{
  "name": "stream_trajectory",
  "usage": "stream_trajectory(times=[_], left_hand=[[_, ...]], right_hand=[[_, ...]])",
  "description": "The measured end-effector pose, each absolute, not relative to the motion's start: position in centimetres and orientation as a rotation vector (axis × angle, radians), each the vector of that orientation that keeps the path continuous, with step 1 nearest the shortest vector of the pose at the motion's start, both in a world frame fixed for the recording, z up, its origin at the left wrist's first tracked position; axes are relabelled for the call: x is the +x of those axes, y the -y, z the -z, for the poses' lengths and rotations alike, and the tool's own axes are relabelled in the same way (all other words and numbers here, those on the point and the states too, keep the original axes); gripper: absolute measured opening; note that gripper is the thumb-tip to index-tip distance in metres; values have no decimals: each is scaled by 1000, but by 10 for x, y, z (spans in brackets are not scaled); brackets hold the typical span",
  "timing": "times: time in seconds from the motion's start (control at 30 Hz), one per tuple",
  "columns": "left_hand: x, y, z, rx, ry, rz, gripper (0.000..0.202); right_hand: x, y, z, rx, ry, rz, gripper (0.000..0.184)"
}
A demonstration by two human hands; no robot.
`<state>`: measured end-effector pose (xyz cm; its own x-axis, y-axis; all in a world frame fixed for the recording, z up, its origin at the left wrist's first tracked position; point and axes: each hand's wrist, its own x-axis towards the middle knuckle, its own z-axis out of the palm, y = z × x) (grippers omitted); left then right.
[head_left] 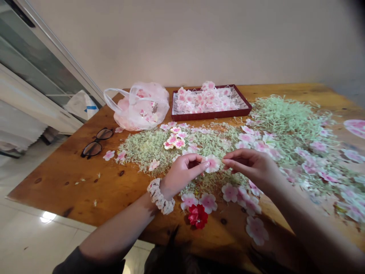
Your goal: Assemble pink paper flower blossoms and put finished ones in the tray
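My left hand (182, 173) pinches a pale pink fabric flower (212, 163) between thumb and fingers, just above the wooden table (85, 179). A knitted scrunchie (160, 196) sits on that wrist. My right hand (251, 165) is next to the flower, fingers drawn together in a pinch with the tips pointing at it; what they hold is too small to see. Under both hands lies a heap of thin green stems (142, 148). Loose pink flowers (208, 201) and one red flower (197, 216) lie near the front edge.
A dark red tray (211, 114) of pink flowers stands at the back. A clear plastic bag (139, 106) of flowers is to its left. Black glasses (97, 142) lie at the left. A bigger pile of green stems (285, 118) and scattered flowers cover the right side.
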<state>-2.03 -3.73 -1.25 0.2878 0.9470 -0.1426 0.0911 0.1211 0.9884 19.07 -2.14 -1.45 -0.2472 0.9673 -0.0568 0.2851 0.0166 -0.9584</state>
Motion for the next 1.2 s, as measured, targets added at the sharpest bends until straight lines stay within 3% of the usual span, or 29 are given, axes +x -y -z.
stream_trajectory(times=[0.2, 0.33, 0.8, 1.2], left_hand=[[-20, 37, 13, 1279, -1106, -867, 24], [-21, 37, 14, 1287, -1101, -846, 24], [-20, 37, 18, 1274, -1048, -858, 22], [-21, 39, 16, 1360, -1043, -895, 21]], right_hand=[[192, 21, 11, -1332, 1462, -1438, 30], [190, 22, 9, -1311, 1440, -1375, 25], [170, 35, 15, -939, 1932, -545, 1], [172, 37, 16, -801, 2047, -119, 17]])
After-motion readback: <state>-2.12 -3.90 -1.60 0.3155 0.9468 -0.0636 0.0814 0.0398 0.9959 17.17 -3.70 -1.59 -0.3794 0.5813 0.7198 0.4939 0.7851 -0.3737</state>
